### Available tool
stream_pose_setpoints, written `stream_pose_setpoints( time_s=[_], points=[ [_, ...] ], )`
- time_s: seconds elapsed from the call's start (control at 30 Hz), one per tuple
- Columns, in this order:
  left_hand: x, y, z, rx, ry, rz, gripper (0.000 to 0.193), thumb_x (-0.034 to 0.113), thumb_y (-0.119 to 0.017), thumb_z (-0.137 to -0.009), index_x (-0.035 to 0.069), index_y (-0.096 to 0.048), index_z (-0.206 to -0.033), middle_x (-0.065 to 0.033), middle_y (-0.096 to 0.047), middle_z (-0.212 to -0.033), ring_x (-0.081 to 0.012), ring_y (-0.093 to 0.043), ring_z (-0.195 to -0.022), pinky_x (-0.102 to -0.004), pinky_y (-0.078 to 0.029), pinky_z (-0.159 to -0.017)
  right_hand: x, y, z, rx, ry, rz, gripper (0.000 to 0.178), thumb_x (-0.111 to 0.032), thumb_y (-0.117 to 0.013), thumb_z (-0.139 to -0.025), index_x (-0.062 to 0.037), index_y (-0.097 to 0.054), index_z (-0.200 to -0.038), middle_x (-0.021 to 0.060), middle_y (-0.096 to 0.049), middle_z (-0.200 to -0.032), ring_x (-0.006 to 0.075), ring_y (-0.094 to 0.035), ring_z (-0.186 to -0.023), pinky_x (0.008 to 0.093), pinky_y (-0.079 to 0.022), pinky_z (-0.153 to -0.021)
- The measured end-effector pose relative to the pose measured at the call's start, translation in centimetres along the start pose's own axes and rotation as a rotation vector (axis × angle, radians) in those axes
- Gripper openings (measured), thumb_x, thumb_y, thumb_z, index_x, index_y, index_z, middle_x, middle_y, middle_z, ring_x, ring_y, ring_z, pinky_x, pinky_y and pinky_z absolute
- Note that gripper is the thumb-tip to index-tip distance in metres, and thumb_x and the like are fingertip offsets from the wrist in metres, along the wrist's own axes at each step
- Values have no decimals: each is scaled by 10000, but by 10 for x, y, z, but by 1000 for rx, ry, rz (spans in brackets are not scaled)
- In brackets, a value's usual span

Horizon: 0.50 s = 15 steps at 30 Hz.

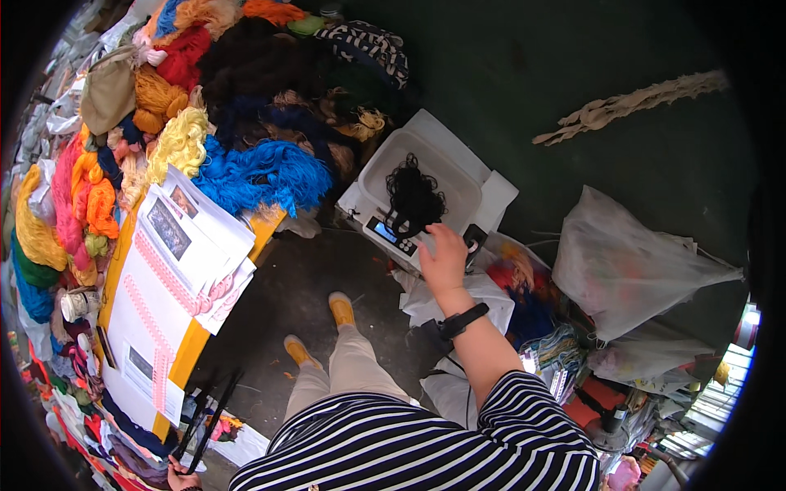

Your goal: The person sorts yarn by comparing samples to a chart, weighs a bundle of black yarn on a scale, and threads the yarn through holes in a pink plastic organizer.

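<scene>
A digital scale point(386, 231) with a lit display and a few buttons stands ahead of me, right of centre. In the white tray point(370, 173) on it lies a loose bundle of black yarn point(413, 192), one end hanging toward the display. My right hand point(444, 255), with a black band at the wrist, is over the scale's near edge. Its thumb and fingers are apart beside the buttons and the yarn's end. At the lower left edge, my left hand point(182, 475) is closed around the lower end of long, thin black strips point(214, 425); it is partly cut off.
On the left, printed sheets point(192, 237) lie on a yellow-edged table point(196, 348). Heaped skeins, including bright blue yarn point(266, 172), fill the left and far side. Translucent bags point(630, 262) stand at right. A beige strand point(630, 106) lies on the dark green surface.
</scene>
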<state>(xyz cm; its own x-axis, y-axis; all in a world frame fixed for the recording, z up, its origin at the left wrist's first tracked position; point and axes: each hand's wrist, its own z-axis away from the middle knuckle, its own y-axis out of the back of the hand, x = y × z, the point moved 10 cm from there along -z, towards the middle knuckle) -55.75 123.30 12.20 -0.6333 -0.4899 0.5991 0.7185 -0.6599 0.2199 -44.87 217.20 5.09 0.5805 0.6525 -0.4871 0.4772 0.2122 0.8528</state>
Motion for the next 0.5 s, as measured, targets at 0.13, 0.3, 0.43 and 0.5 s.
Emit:
stream_pose_setpoints(
  time_s=[0.13, 0.3, 0.43, 0.5],
  points=[
    [-7, 10, -10, 34, 72, 35, 287, 164, -460, -1012, 64, -650, -1203, 37, -447, -678, -112, -413, -613, -254, -404, -590, 0, 22, 11, 17, -20, 10, 392, -175, -710, -780, -97, -626, -1154, 105, -605, -1253, 322, -546, -1160, 454, -397, -985],
    [4, 27, -41, 135, -81, 251, 317, 217, -419, -1044, 79, -693, -1124, 35, -571, -668, -78, -394, -490, -223, -332, -447, -15, 11, 26, 12, -4, 88, 441, -177, -718, -772, -108, -624, -1197, 109, -554, -1329, 331, -506, -1216, 472, -368, -1022],
    [6, 31, -58, 0, -67, 197, 285, 199, -473, -1024, 76, -659, -1202, 58, -565, -700, -59, -471, -565, -194, -383, -506, -22, -3, 31, -11, 16, 113, 441, -175, -718, -773, -105, -629, -1200, 135, -513, -1379, 357, -465, -1272, 490, -343, -1051],
    [10, 41, -77, -44, -57, 191, 284, 194, -477, -1022, 78, -650, -1214, 57, -578, -720, -56, -472, -567, -192, -387, -511, -25, -9, 33, -23, 20, 116, 438, -174, -718, -774, -102, -631, -1197, 144, -505, -1389, 365, -453, -1288, 493, -338, -1057]
  ],
)
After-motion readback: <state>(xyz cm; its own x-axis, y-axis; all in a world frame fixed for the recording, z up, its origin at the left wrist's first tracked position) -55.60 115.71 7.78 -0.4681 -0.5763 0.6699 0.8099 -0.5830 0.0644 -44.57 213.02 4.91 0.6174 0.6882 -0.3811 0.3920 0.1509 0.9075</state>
